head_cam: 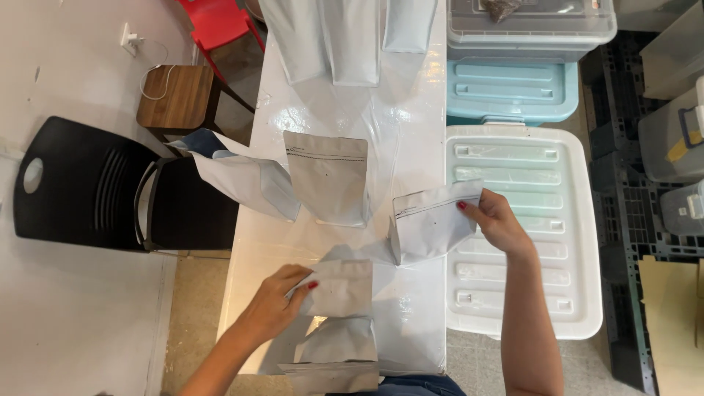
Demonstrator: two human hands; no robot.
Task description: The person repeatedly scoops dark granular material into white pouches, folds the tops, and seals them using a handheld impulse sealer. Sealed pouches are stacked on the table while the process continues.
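Top edge crops the hanging white pouches (323, 37) and the clear storage bin (532, 26); the dark contents inside it are unidentifiable. Bottom edge cuts the lowest grey pouch (334, 367) and both forearms. Left hand (275, 304) fingertips are hidden behind the pouch (341, 287) it grips. Right edge clips the grey containers (675, 139) and cardboard (671, 323). The red chair (220, 22) is only partly in frame.

Matte grey pouches (327, 177) on a glossy white table (411, 132), beside a red chair (220, 22).

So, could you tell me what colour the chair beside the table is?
Black chair, head view.
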